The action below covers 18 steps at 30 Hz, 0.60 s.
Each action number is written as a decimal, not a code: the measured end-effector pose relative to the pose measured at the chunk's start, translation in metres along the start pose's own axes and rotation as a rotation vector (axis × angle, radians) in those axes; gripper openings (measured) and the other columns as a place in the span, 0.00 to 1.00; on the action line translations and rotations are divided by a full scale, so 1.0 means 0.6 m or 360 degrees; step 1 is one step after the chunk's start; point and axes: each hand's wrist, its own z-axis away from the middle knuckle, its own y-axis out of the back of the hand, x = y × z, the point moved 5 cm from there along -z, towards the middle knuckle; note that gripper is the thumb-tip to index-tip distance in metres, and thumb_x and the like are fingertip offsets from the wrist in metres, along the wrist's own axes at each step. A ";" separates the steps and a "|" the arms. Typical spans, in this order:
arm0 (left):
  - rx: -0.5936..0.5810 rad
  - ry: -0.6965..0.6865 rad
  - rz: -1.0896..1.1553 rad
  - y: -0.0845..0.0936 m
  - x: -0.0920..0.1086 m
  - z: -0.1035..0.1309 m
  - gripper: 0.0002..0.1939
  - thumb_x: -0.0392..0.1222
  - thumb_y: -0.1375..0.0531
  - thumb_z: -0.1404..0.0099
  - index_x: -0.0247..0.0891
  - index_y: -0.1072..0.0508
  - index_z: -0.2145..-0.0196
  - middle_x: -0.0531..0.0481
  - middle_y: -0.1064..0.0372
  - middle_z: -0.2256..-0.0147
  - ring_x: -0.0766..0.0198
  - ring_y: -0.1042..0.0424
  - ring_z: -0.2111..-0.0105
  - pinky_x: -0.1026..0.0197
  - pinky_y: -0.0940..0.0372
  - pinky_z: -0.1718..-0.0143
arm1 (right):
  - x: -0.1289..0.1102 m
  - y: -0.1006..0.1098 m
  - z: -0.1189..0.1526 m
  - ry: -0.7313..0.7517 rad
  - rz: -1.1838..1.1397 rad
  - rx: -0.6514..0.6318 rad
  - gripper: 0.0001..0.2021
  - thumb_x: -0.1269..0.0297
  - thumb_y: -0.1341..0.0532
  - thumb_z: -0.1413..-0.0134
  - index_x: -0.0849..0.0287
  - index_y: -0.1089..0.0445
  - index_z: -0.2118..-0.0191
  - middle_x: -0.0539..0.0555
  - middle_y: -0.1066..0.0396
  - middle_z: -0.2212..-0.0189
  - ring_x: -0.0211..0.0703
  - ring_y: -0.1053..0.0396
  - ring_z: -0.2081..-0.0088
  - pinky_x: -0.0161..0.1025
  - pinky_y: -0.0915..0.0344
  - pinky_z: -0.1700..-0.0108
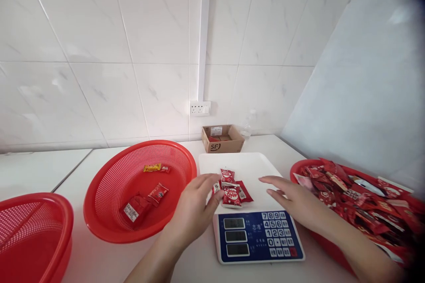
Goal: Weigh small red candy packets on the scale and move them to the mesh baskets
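Several small red snack packets (231,195) lie in a loose pile on the white pan (254,168) of a digital scale (245,235). My left hand (197,205) is at the pile's left side, thumb and fingers apart. A packet edge shows between them; whether they touch it is hard to tell. Over the right part of the pan hovers my right hand (292,194), its fingers stretched toward the pile and nothing in them. The scale's blue keypad faces me, its display figures too dim to read.
A red basket (96,185) at left holds a few packets; another red basket (63,221) stands farther left. At right, a red basket (299,163) is heaped with packets. Behind the scale are a cardboard box (229,146) and a clear bottle (247,126) by the tiled wall.
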 end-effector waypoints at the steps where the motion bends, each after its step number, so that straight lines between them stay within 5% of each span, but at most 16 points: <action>1: 0.0122 0.0023 0.0030 0.015 -0.002 0.001 0.15 0.44 0.48 0.31 0.41 0.31 0.49 0.44 0.29 0.51 0.57 0.30 0.51 0.55 0.33 0.52 | 0.017 0.016 0.012 -0.0070 0.0027 0.0057 0.23 0.51 0.49 0.46 0.53 0.30 0.50 0.55 0.30 0.47 0.53 0.34 0.46 0.51 0.38 0.44; 9: 0.0757 0.0283 0.0344 0.098 -0.016 0.023 0.13 0.47 0.43 0.35 0.41 0.29 0.54 0.47 0.27 0.56 0.56 0.27 0.55 0.57 0.31 0.57 | 0.151 0.146 0.107 -0.0568 0.0330 0.0388 0.24 0.50 0.52 0.46 0.51 0.33 0.48 0.55 0.30 0.47 0.59 0.31 0.50 0.52 0.34 0.49; 13: 0.0734 0.0387 0.0464 0.094 -0.028 0.025 0.16 0.50 0.42 0.36 0.42 0.30 0.53 0.47 0.27 0.56 0.56 0.27 0.55 0.55 0.31 0.56 | 0.188 0.176 0.134 -0.0781 0.0481 0.0392 0.23 0.53 0.52 0.44 0.56 0.30 0.50 0.59 0.26 0.53 0.58 0.28 0.53 0.47 0.33 0.54; 18: 0.0627 0.0338 0.0408 0.083 -0.028 0.019 0.17 0.52 0.42 0.37 0.42 0.30 0.53 0.47 0.25 0.58 0.56 0.27 0.55 0.56 0.31 0.57 | 0.220 0.161 0.131 -0.0738 0.0582 0.0298 0.18 0.57 0.49 0.45 0.55 0.28 0.56 0.57 0.24 0.59 0.55 0.27 0.57 0.45 0.32 0.59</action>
